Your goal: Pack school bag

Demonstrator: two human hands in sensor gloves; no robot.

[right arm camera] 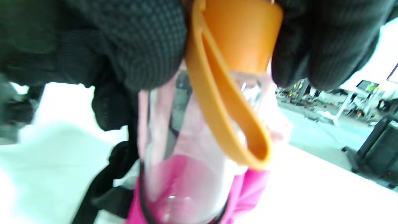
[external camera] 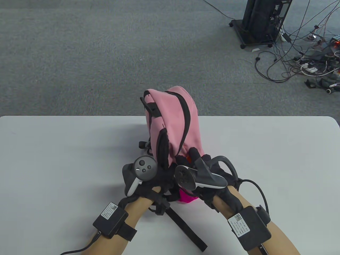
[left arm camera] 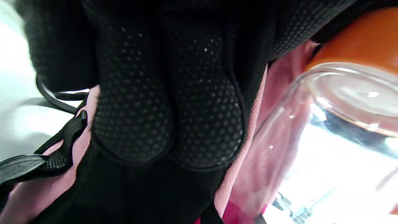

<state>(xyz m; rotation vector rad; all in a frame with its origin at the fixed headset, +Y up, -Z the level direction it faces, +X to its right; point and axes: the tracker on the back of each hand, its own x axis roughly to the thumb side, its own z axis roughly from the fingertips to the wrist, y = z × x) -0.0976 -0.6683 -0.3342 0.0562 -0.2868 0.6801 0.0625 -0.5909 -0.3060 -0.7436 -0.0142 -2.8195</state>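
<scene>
While the pink fabric backpack [external camera: 172,124] stands upright near the middle of the white desk [external camera: 53,159], we hold both hands at its near side. Our left hand [external camera: 148,180], in dotted black mesh, presses against the bag's black-trimmed cloth; whether its fingers [left arm camera: 168,124] clamp anything we cannot tell. Our right hand [external camera: 204,172] grips the smooth orange cap [right arm camera: 242,34] of a clear cylindrical bottle [right arm camera: 186,149], fingers clamped on either side. An orange loop hangs from the cap. The bottle's base sits inside a bright magenta side pocket [right arm camera: 186,199].
</scene>
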